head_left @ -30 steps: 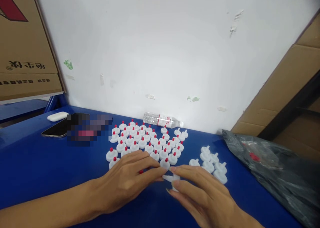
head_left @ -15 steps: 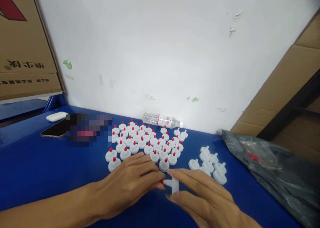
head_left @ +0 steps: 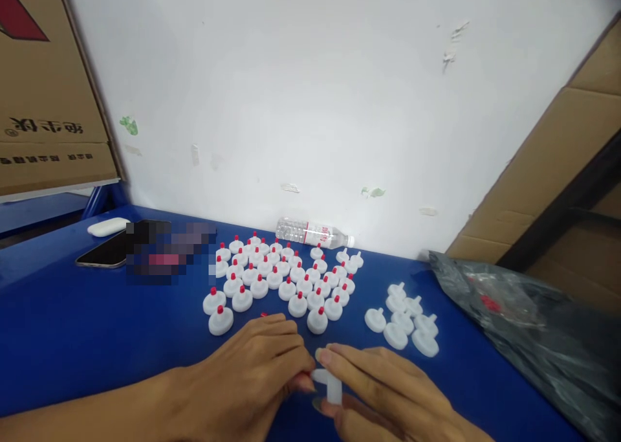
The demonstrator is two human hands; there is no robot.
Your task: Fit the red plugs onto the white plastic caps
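In front of me, my right hand (head_left: 392, 390) pinches a white plastic spout cap (head_left: 334, 387) by its round base, which is turned on its side. The spout points left into the closed thumb and fingers of my left hand (head_left: 257, 364). Those fingers cover the spout's end, so the small red tip cap they grip there is mostly hidden. Just beyond my left knuckles a bit of red (head_left: 264, 314) shows. Past both hands stand many white spout caps with red tips (head_left: 259, 287). On the right sits a group of spout caps with bare spouts (head_left: 396, 335).
A clear plastic bottle (head_left: 315, 232) lies against the white wall. At left are a phone (head_left: 104, 251), a white oval case (head_left: 107, 226) and a pixelated patch. A dark plastic bag (head_left: 533, 345) with a clear bag of red pieces (head_left: 491, 303) covers the table's right side.
Both hands and the spout cap have moved slightly toward me. The red tip cap, partly visible before at the spout's end, is now covered by my left fingers.
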